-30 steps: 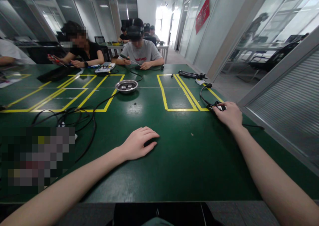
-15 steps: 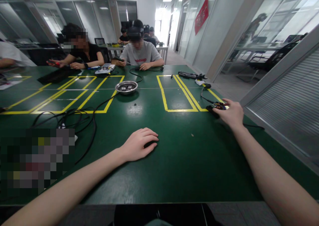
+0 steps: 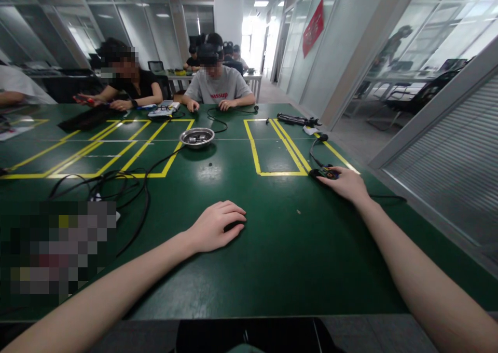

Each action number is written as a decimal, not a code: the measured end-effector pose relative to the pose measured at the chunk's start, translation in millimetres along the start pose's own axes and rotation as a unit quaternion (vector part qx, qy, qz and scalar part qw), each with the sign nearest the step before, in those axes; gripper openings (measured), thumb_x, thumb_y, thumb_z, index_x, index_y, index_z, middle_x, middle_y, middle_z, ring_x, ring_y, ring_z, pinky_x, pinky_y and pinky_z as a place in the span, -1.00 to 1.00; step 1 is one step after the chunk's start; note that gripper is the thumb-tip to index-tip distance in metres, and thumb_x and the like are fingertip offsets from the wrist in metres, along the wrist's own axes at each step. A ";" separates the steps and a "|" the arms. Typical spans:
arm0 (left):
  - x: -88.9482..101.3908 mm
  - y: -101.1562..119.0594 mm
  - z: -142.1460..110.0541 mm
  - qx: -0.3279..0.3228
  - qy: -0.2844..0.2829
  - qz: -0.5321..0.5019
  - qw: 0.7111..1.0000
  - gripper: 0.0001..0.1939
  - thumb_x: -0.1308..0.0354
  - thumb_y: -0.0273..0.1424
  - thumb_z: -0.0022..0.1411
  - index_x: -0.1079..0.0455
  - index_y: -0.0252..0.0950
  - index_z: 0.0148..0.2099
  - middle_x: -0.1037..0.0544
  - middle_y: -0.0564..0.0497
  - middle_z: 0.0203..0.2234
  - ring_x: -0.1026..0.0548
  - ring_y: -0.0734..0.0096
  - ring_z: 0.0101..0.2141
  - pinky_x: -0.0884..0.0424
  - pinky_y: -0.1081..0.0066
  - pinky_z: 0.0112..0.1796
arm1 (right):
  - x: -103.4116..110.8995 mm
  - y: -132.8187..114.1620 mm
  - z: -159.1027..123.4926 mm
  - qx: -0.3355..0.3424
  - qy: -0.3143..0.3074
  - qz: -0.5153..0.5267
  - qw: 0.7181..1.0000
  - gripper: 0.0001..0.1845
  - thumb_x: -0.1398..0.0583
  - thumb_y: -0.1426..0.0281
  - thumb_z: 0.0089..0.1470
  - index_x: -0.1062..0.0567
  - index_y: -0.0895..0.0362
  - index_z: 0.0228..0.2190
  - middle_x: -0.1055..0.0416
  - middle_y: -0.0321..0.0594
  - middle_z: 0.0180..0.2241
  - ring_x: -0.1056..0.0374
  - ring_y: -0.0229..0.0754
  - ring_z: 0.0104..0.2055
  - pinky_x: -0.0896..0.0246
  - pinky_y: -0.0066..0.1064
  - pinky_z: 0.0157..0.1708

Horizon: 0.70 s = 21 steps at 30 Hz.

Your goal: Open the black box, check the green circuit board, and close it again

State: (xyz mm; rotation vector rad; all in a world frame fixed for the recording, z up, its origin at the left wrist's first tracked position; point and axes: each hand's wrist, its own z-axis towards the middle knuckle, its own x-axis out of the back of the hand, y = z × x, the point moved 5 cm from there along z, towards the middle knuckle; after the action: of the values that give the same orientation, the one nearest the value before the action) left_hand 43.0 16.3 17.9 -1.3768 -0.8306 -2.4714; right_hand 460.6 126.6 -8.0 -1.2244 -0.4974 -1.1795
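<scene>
My left hand rests palm down on the green table, fingers stretched out and holding nothing. Farther right, my right hand is closed around a small black device with coloured parts on top, low at the table surface. What exactly the device is I cannot make out, since the fingers cover part of it. A black cable runs away from its far side to a round black piece, and another cable lies to the right of my hand.
A metal bowl holding small metal parts stands mid-table. Coiled black cables lie at left, beside a blurred-out area. Yellow tape marks rectangles. A folded black tripod-like object lies at the back right. A person sits opposite.
My right hand has moved slightly left with the black device, its fingers now lower over it. The left hand stays put. The person opposite has lowered a hand to the table.
</scene>
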 end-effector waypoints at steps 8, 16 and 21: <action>1.7 -0.7 -0.4 0.006 0.006 0.000 1.000 -0.73 -0.12 -0.36 0.45 -0.45 -0.25 0.13 -0.62 -0.12 0.02 -0.56 0.20 0.02 -0.51 0.17 0.04 | -27.1 -135.0 -74.7 0.278 -0.198 0.124 0.932 -0.34 -0.46 0.02 -0.10 -0.61 0.10 -0.02 -0.59 -0.06 -0.07 -0.53 0.11 -0.06 -0.45 -0.09 -0.04; 1.0 0.2 -2.1 -0.033 0.029 0.033 0.998 -0.74 -0.18 -0.35 0.44 -0.45 -0.24 0.13 -0.63 -0.10 -0.03 -0.53 0.19 0.00 -0.45 0.12 0.08 | -23.6 -197.2 -143.6 0.436 -0.334 0.194 0.813 -0.33 -0.52 0.09 -0.10 -0.58 0.10 0.01 -0.54 -0.18 -0.15 -0.52 -0.09 -0.16 -0.40 -0.34 -0.14; 1.1 3.0 0.6 -0.025 0.028 0.043 0.998 -0.82 -0.05 -0.38 0.51 -0.47 -0.28 -0.02 -0.60 -0.11 -0.12 -0.53 0.25 -0.06 -0.47 0.23 0.00 | -25.2 -194.1 -141.9 0.442 -0.312 0.145 0.828 -0.38 -0.47 0.03 -0.03 -0.56 0.08 -0.02 -0.52 -0.19 -0.16 -0.50 -0.09 -0.19 -0.36 -0.33 -0.21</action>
State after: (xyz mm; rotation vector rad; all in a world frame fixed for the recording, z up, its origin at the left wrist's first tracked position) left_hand 44.1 14.3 20.2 -1.3238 -0.6860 -2.4681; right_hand 240.1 29.6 11.9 -0.7726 -1.1463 -0.1573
